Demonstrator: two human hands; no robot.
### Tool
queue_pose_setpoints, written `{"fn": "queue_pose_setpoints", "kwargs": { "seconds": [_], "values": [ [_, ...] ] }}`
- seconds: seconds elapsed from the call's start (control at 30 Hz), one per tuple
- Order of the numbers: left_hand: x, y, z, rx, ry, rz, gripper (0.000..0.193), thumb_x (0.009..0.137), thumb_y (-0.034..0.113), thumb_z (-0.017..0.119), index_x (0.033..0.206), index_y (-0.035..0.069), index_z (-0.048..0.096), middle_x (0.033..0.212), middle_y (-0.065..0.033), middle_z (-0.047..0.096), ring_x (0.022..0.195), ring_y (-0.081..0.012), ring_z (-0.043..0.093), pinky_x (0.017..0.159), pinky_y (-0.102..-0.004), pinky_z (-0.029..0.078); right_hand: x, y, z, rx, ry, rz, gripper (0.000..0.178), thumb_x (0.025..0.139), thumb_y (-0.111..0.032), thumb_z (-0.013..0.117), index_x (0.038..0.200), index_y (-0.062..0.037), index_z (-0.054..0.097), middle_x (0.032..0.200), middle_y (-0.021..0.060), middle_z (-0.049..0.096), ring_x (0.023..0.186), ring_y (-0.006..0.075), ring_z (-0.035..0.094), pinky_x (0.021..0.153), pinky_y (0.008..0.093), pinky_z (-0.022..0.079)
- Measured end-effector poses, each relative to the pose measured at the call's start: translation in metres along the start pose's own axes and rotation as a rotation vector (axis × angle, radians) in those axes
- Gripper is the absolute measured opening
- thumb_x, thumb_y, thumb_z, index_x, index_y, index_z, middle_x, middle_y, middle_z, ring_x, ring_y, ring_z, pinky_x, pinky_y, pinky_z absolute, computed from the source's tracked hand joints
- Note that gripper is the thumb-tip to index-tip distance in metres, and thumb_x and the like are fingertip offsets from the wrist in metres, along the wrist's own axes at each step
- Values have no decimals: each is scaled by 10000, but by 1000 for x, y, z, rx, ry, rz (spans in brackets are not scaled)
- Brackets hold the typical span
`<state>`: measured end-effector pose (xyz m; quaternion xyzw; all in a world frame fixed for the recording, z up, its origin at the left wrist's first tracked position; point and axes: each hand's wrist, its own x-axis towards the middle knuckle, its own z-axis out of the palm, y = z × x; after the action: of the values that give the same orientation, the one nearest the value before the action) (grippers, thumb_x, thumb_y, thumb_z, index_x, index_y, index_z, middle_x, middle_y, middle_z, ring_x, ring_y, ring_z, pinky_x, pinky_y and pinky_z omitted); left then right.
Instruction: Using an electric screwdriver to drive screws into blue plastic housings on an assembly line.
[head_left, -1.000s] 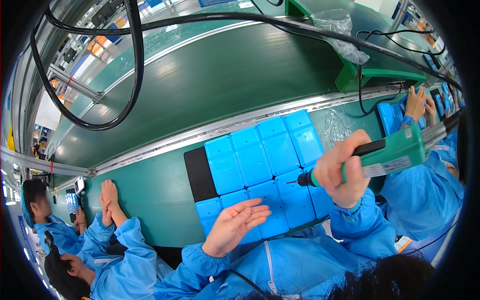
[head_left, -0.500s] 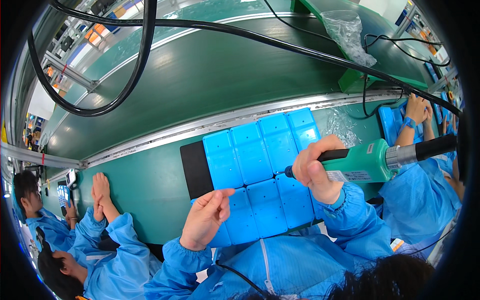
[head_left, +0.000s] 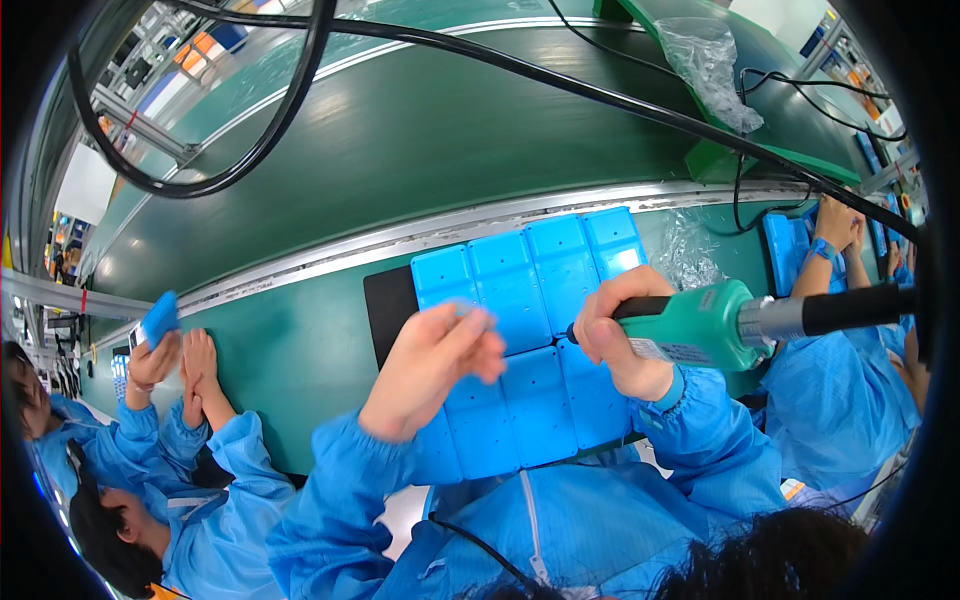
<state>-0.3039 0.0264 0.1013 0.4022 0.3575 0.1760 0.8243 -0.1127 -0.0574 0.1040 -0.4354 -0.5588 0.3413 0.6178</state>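
Several bright blue plastic casings (head_left: 536, 390) lie in two rows in front of me, edge to edge, with small holes in their faces. My right hand (head_left: 625, 335) is wrapped round a green and black electric screwdriver (head_left: 705, 325), held level. Its dark tip points left, over the seam between the rows. Above the casings' left part hovers my left hand (head_left: 435, 360), blurred by motion. Its fingers are curled with thumb and fingertips together; whatever they pinch is too small to make out. A black mat (head_left: 388, 305) shows beyond the casings' left end.
A metal rail (head_left: 330, 262) runs behind the casings, before the green conveyor belt (head_left: 440, 150). Thick black cable (head_left: 560, 85) hangs across above. Clear plastic film (head_left: 690, 255) lies right of the casings. Co-workers' hands (head_left: 200, 365) are at left; others (head_left: 835, 230) handle blue parts at right.
My left hand has risen and moved forward and right over the casings. The screwdriver has shifted slightly left. At far left, a co-worker now holds up a blue part.
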Motion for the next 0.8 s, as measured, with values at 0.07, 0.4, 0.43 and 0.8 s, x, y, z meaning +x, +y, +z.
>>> {"fn": "queue_pose_setpoints", "kwargs": {
  "seconds": [0.07, 0.4, 0.43, 0.8],
  "values": [
    [34, 10, 14, 20, -88, 18, 211, 876, 207, 487, 880, -1, 522, 756, -64, 552, 662, -144, 528, 600, -265, 435, 1, -1, 6, 51, 61, 70, 200, 734, -27, 633, 843, -45, 466, 590, 21, 497, 490, 67, 475, 435, 214, 358],
    [157, -22, 56, 211, -274, -188, 209, 852, 185, 506, 790, -3, 575, 712, -58, 552, 637, -125, 504, 584, -261, 424, 11, 8, 12, -292, -53, -186, 199, 719, 62, 557, 813, -45, 419, 608, 48, 498, 546, 118, 469, 580, 270, 397],
    [159, -23, 56, 194, -262, -211, 205, 849, 173, 509, 787, -9, 582, 711, -63, 558, 627, -126, 506, 575, -264, 426, 6, 0, 10, -325, -117, 77, 208, 697, 73, 572, 801, -50, 440, 629, 43, 516, 608, 129, 483, 665, 289, 387],
    [139, -22, 57, 215, -221, -59, 190, 810, 173, 566, 815, -16, 584, 784, -87, 590, 684, -154, 540, 605, -282, 447, 7, -1, 16, -206, 33, -98, 155, 731, -6, 577, 821, -39, 454, 588, 41, 479, 521, 102, 455, 519, 252, 374]
  ]
}}
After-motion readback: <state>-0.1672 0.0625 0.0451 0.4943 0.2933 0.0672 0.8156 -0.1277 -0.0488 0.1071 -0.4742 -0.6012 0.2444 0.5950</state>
